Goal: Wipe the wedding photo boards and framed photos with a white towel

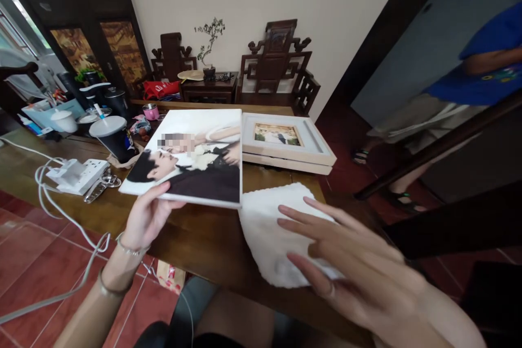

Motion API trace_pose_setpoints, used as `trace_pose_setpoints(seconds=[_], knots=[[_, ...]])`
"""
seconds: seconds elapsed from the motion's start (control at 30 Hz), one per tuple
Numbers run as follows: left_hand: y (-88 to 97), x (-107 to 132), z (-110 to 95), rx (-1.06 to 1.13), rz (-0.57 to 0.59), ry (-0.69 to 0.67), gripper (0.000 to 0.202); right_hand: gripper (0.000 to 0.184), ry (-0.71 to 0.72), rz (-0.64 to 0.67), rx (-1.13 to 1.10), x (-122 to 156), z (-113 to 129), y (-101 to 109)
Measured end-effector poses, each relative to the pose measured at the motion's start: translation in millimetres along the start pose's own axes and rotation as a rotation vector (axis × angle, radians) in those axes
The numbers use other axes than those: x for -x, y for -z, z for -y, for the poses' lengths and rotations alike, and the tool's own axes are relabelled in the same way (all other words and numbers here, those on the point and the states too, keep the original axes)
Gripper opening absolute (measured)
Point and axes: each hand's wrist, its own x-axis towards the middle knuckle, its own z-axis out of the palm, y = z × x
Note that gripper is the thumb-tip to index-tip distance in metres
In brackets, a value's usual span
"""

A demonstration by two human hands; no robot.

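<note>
My left hand (pixel 149 215) grips the near left edge of a photo album (pixel 204 185), thumb on the cover and fingers underneath. The album is tilted up over the table, its cover showing two people, one in a dark suit. My right hand (pixel 326 244), fingers spread, is over a white cloth (pixel 273 212) at the table's near right edge; whether it touches the cloth I cannot tell. Behind the cloth lies a pale box (pixel 318 141) with a small framed picture (pixel 277 135) set in it. The album's left part hides some of the table.
On the left stand a power strip (pixel 92 174) with a white cable, a metal clip (pixel 101 185), a dark lidded cup (pixel 112 136) with a straw and a pink cup (pixel 150 112). A person in a blue shirt (pixel 489 60) stands at the right. Wooden chairs (pixel 277 60) line the wall.
</note>
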Motion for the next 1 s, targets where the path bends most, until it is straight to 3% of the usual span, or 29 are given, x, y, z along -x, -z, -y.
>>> trace_pose_setpoints(seconds=[0.07, 0.2, 0.3, 0.4, 0.47, 0.5, 0.57, 0.6, 0.63, 0.73, 0.8, 1.0], knots=[[-13.9, -12, -2, -0.006, 0.015, -0.014, 0.014, 0.017, 0.032, -0.051, 0.065, -32, -4, -9], [-40.4, -29, -6, -0.049, 0.049, -0.067, 0.014, 0.055, -0.053, 0.210, 0.291, -94, -16, -56], [-53.8, -40, -17, -0.085, 0.111, -0.182, 0.018, 0.055, -0.126, 0.306, 0.367, -121, -33, -83], [-56.4, -53, -26, -0.199, 0.262, -0.211, 0.031, 0.058, -0.132, 0.235, 0.280, -134, -57, -87], [-50.8, -64, -22, -0.300, 0.299, -0.096, 0.046, 0.063, -0.142, 0.159, 0.200, -137, -72, -82], [-46.3, -71, -16, -0.323, 0.264, 0.007, 0.052, 0.066, -0.148, 0.128, 0.176, -138, -78, -79], [-36.1, -89, 2, -0.229, 0.081, 0.216, 0.053, 0.070, -0.141, 0.078, 0.161, -138, -88, -75], [-31.8, -99, 12, -0.147, -0.011, 0.337, 0.048, 0.070, -0.132, 0.057, 0.159, -138, -92, -73], [-28.6, -110, 22, -0.124, -0.037, 0.372, 0.041, 0.070, -0.125, 0.036, 0.156, -138, -95, -72], [-28.1, -142, 44, -0.078, -0.088, 0.346, 0.029, 0.068, -0.121, -0.026, 0.141, -137, -99, -69], [-33.3, -158, 52, -0.056, -0.134, 0.305, 0.033, 0.067, -0.122, -0.061, 0.134, -136, -99, -66], [-44.8, -183, 60, 0.006, -0.207, 0.250, 0.041, 0.065, -0.114, -0.098, 0.165, -133, -100, -52]])
